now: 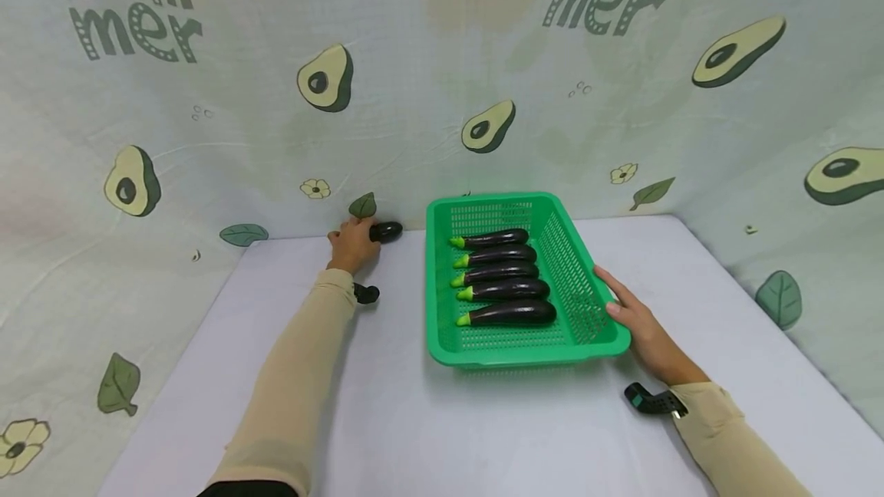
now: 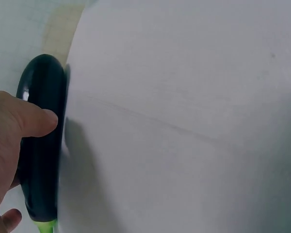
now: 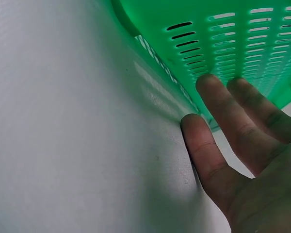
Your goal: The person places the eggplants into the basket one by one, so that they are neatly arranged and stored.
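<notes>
At the back left of the table, my left hand (image 1: 354,244) grips a dark purple eggplant (image 1: 386,232). The left wrist view shows the thumb lying across this eggplant (image 2: 41,160), its green stem end pointing down the frame. A green plastic basket (image 1: 435,290) stands in the middle with several eggplants (image 1: 507,313) laid side by side in it, green ends to the left. My right hand (image 1: 645,332) holds the basket's right side, thumb at the rim. In the right wrist view, fingers (image 3: 240,128) touch the slotted outer wall from below the rim.
A white cloth covers the table (image 1: 387,420). Behind it hangs a pale curtain (image 1: 407,98) printed with avocados and leaves, meeting the table's back edge near the left hand. Each wrist wears a black strap device (image 1: 652,401).
</notes>
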The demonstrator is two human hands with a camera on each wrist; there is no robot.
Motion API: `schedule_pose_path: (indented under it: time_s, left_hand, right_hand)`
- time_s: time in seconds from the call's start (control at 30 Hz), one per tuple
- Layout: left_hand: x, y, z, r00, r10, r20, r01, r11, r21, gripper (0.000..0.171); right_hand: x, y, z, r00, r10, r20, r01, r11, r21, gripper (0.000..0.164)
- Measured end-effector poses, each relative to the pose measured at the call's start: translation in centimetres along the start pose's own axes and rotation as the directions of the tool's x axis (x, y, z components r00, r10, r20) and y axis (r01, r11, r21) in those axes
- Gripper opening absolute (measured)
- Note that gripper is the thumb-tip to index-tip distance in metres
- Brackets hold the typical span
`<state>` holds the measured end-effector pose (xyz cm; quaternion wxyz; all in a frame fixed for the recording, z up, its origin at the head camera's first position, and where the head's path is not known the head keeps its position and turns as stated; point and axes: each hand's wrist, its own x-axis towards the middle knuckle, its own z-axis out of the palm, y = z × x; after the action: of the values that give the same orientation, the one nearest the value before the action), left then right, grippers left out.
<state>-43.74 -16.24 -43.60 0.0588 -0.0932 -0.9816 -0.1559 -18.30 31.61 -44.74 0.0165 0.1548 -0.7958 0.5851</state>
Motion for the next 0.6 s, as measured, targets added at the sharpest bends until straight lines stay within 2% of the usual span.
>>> schedule_pose_path:
  time_s: [0.33, 0.6]
  left_hand:
    - [-1.0, -0.8, -0.3, 1.000, 0.014, -0.028, -0.014, 1.000, 0.014, 0.053]
    - [-2.4, -0.2, -1.3, 0.997, 0.060, -0.057, -0.061, 0.998, -0.016, 0.050]
  right_hand:
    - [0.1, -0.3, 0.0, 1.000, -0.023, 0.001, 0.023, 1.000, 0.019, 0.056]
    - [0.0, -0.4, 0.1, 1.000, -0.009, -0.002, 0.009, 1.000, 0.004, 0.056]
